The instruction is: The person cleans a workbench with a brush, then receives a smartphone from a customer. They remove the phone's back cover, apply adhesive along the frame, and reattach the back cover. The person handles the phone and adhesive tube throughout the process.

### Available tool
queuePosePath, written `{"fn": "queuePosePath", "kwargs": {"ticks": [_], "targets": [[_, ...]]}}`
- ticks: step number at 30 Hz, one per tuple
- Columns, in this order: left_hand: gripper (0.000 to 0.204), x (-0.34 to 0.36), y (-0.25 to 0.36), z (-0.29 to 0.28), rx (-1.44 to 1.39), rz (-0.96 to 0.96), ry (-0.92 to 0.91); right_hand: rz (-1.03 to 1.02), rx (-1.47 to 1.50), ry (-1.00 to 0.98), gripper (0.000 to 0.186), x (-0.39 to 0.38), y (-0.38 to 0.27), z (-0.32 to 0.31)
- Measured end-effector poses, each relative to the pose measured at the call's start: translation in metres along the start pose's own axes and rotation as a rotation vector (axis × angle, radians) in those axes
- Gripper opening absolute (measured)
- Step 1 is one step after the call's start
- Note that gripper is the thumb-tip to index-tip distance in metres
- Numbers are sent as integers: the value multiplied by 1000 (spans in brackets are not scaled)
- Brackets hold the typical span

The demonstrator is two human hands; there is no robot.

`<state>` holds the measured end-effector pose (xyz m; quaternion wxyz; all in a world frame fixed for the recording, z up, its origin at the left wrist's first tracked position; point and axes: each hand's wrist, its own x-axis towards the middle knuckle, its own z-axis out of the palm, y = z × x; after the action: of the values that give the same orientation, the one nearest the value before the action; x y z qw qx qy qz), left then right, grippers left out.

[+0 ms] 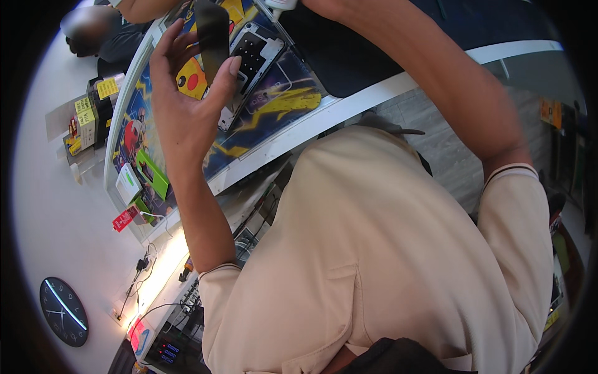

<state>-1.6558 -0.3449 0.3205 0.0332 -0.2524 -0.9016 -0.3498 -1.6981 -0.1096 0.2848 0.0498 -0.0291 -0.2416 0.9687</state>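
Note:
My left hand [190,115] is curled around the lower part of a dark, flat phone-sized panel [213,31], thumb on one side and fingers on the other. Just right of it, on a colourful cartoon-printed mat [280,103], lies an opened phone body [254,55] with a pale frame and a black, dotted inside. At the top edge my right hand [321,6] is mostly cut off, its fingers out of sight. Beside it shows the end of a white bottle-like thing [280,5]; whether that hand holds it I cannot tell.
Another person's arm [143,9] reaches in at the top left. A black mat [342,59] covers the table's right part. Green stands [152,174] and a red tag [124,218] are at the left end. Below are cables and a lit power unit [167,352].

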Motion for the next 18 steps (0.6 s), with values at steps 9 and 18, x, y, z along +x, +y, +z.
{"fn": "queuePosePath", "kwargs": {"ticks": [9, 18], "targets": [[77, -9, -7, -2, -131, -20, 50, -76, -238, -51, 27, 50, 57, 17], [79, -19, -11, 0, -55, 20, 95, -708, -1135, -188, 33, 74, 102, 12]]}}
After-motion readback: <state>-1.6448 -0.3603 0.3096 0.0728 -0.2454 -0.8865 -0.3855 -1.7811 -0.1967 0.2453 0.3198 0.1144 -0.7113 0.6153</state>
